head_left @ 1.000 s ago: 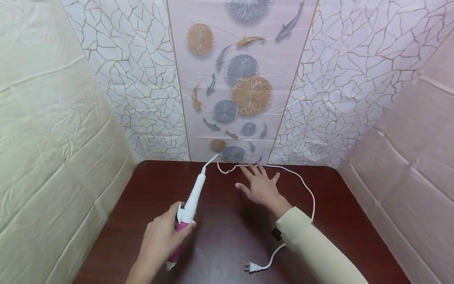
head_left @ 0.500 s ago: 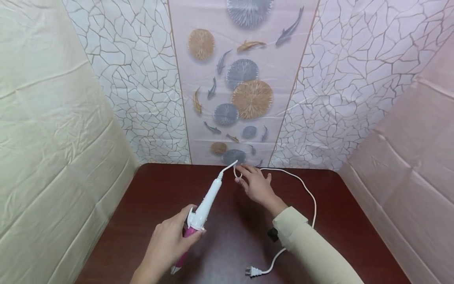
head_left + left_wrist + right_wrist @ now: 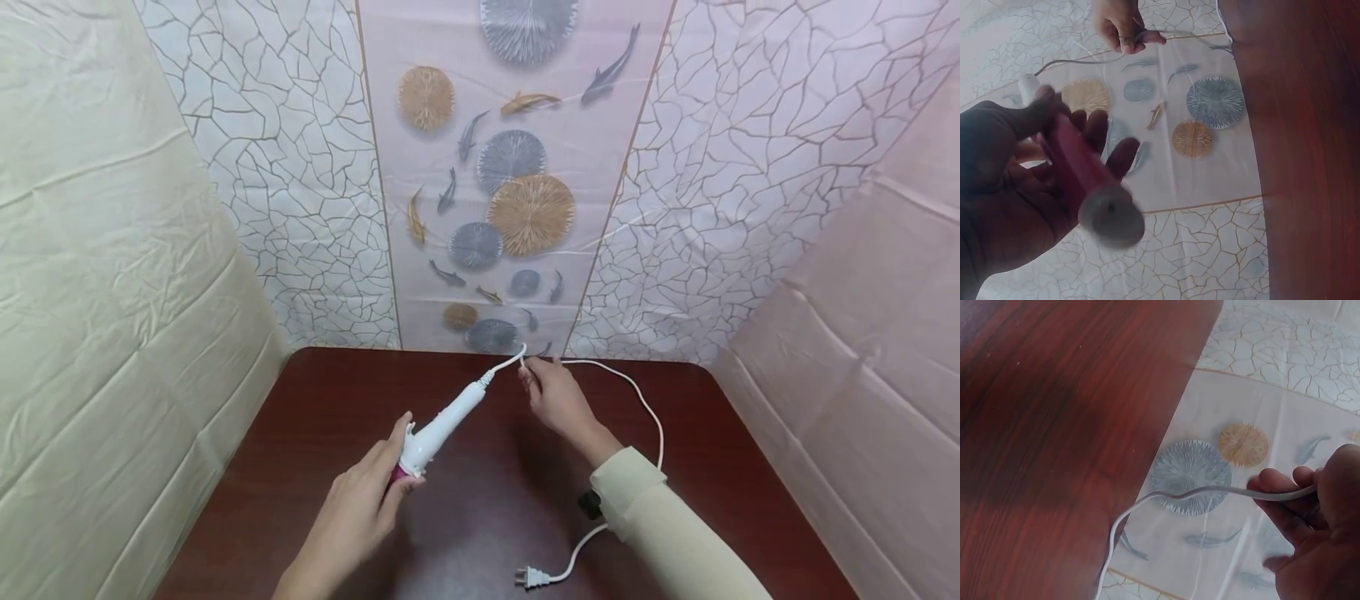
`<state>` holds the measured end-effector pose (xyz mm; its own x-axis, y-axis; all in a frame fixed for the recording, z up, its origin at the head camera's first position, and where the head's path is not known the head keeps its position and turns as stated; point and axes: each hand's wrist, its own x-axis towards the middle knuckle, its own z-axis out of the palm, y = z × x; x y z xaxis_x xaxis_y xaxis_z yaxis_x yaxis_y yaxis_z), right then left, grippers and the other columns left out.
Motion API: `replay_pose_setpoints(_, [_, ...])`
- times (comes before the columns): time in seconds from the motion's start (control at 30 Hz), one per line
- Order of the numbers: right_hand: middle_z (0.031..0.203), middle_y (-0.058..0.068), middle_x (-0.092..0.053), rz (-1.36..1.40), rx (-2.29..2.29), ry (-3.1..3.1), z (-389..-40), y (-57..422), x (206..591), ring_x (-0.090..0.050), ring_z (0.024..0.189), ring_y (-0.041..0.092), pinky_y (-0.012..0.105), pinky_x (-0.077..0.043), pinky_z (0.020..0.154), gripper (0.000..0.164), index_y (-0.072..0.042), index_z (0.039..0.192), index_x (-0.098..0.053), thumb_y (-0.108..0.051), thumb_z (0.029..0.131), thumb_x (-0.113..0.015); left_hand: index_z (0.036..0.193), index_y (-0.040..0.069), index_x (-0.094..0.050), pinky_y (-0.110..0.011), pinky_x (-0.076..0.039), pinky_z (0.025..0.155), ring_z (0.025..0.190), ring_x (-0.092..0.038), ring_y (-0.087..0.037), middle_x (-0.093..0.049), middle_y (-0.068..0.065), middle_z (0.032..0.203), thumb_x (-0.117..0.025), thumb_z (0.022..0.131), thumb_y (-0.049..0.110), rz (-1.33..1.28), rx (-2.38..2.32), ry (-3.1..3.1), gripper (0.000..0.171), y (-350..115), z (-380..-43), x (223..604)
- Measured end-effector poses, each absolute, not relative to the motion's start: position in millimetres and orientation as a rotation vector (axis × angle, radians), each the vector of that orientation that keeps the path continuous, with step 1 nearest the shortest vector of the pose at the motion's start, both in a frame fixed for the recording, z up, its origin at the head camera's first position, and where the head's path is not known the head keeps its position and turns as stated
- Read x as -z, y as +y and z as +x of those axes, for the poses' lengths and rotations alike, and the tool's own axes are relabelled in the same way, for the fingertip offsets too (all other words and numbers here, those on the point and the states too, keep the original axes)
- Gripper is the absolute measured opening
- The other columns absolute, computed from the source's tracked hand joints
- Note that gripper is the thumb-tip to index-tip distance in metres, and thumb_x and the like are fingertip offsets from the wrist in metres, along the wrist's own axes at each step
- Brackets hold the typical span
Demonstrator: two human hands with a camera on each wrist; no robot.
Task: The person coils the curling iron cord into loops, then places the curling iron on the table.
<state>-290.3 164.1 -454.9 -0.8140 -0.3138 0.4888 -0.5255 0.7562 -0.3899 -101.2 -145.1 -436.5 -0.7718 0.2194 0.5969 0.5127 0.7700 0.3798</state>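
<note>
From my remote seat I see the left hand gripping the curling iron above the table and the right hand pinching its cord near the back edge, apparently cord-gathering, which next calls for a steady grip and slack.

In the head view I'm seeing only a sliver of the pink barrel of the curling iron; the left hand is hiding the rest. The sleeve is covering a stretch of the cord, and I'm not making out the dark object beside it. The bottom edge is cutting the left forearm. From the left wrist, I'm getting the barrel's end blurred and the right hand cropped; from the right, the cord is leaving below.
</note>
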Motion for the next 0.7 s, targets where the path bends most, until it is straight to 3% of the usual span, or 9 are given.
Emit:
replay_pose_setpoints(0.07, [0.076,0.001,-0.064,0.643,-0.736,-2.547,-289.6,167.2,454.9,-0.067,0.075,0.025,0.057,-0.059,0.100,0.015,-0.007,0.095,-0.065,-0.007,0.109,-0.064,0.168,0.013,-0.045,-0.027,-0.050,0.068,0.078,-0.052,-0.002,-0.068,0.003,0.102,-0.088,0.090,0.006,-0.547,0.739,-2.424,0.089,-145.1,-101.9,436.8])
replay_pose_setpoints(0.1, [0.077,0.001,-0.063,0.643,-0.732,-2.550,-289.0,168.4,455.0,-0.063,0.074,0.023,0.051,-0.061,0.090,0.014,-0.007,0.095,-0.066,-0.008,0.110,-0.064,0.169,0.014,-0.044,-0.026,-0.049,0.067,0.079,-0.052,-0.002,-0.067,0.003,0.103,-0.086,0.092,0.004,-0.541,0.744,-2.428,0.089,-144.9,-102.0,436.8])
replay_pose_setpoints(0.2, [0.082,0.003,-0.062,0.635,-0.703,-2.566,-286.2,172.0,455.4,-0.057,0.073,0.021,0.043,-0.052,0.072,0.014,-0.007,0.097,-0.067,-0.012,0.111,-0.065,0.171,0.017,-0.041,-0.025,-0.047,0.067,0.079,-0.051,-0.002,-0.065,0.004,0.104,-0.083,0.094,0.002,-0.537,0.745,-2.427,0.089,-144.5,-103.4,437.7])
replay_pose_setpoints(0.4, [0.090,0.003,-0.064,0.581,-0.621,-2.629,-278.2,178.8,456.6,-0.059,0.077,0.021,0.041,-0.050,0.069,0.010,-0.009,0.109,-0.074,-0.014,0.110,-0.066,0.171,0.020,-0.041,-0.021,-0.040,0.061,0.074,-0.045,-0.001,-0.063,0.005,0.102,-0.084,0.094,0.007,-0.585,0.657,-2.382,0.089,-144.6,-106.4,439.7])
replay_pose_setpoints(0.5, [0.092,0.003,-0.067,0.545,-0.580,-2.654,-275.3,182.5,457.7,-0.063,0.077,0.022,0.040,-0.049,0.064,0.010,-0.011,0.113,-0.077,-0.013,0.109,-0.068,0.172,0.021,-0.041,-0.018,-0.038,0.059,0.073,-0.043,0.000,-0.063,0.005,0.102,-0.081,0.100,0.018,-0.623,0.608,-2.371,0.082,-145.5,-107.1,439.2])
replay_pose_setpoints(0.6, [0.092,0.002,-0.069,0.516,-0.541,-2.672,-273.3,185.6,458.3,-0.063,0.075,0.023,0.038,-0.047,0.059,0.011,-0.015,0.113,-0.078,-0.012,0.106,-0.070,0.172,0.022,-0.040,-0.018,-0.040,0.059,0.073,-0.043,0.000,-0.062,0.006,0.100,-0.065,0.110,0.040,-0.670,0.567,-2.346,0.070,-147.0,-108.8,438.6])
replay_pose_setpoints(0.7, [0.090,0.002,-0.069,0.505,-0.492,-2.676,-271.6,188.5,458.0,-0.063,0.072,0.023,0.037,-0.046,0.057,0.012,-0.017,0.113,-0.079,-0.012,0.104,-0.072,0.170,0.019,-0.044,-0.020,-0.045,0.059,0.074,-0.048,0.000,-0.063,0.006,0.099,-0.045,0.112,0.054,-0.724,0.555,-2.297,0.068,-148.3,-111.5,436.5])
